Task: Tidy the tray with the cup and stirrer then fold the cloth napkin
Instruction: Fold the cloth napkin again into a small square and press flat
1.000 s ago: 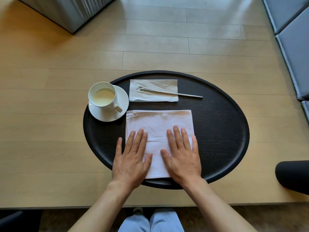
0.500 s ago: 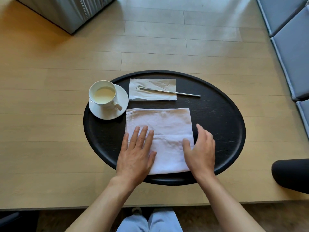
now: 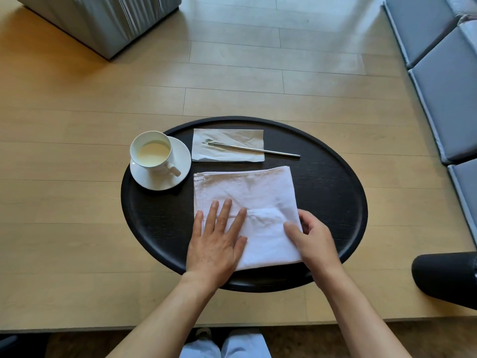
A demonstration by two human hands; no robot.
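A folded white cloth napkin point(image 3: 247, 192) lies in the middle of the round black tray point(image 3: 333, 202). My left hand point(image 3: 216, 241) presses flat on the napkin's near left part, fingers spread. My right hand point(image 3: 309, 239) pinches the napkin's right edge between thumb and fingers. A white cup point(image 3: 152, 153) of pale milky drink stands on a white saucer point(image 3: 180, 151) at the tray's far left. A metal stirrer point(image 3: 260, 150) lies across a white paper napkin point(image 3: 227, 146) at the tray's far side, its end reaching onto the bare tray.
The tray rests on a light wooden surface point(image 3: 77, 228). A grey ribbed block point(image 3: 103, 19) stands at the far left, grey cushions point(image 3: 444, 73) run along the right, and a black rounded object point(image 3: 446, 277) sits at the near right. My knees show below the table edge.
My right hand has moved from lying flat on the napkin to its right edge and closed on it. My left hand stays pressed on the cloth.
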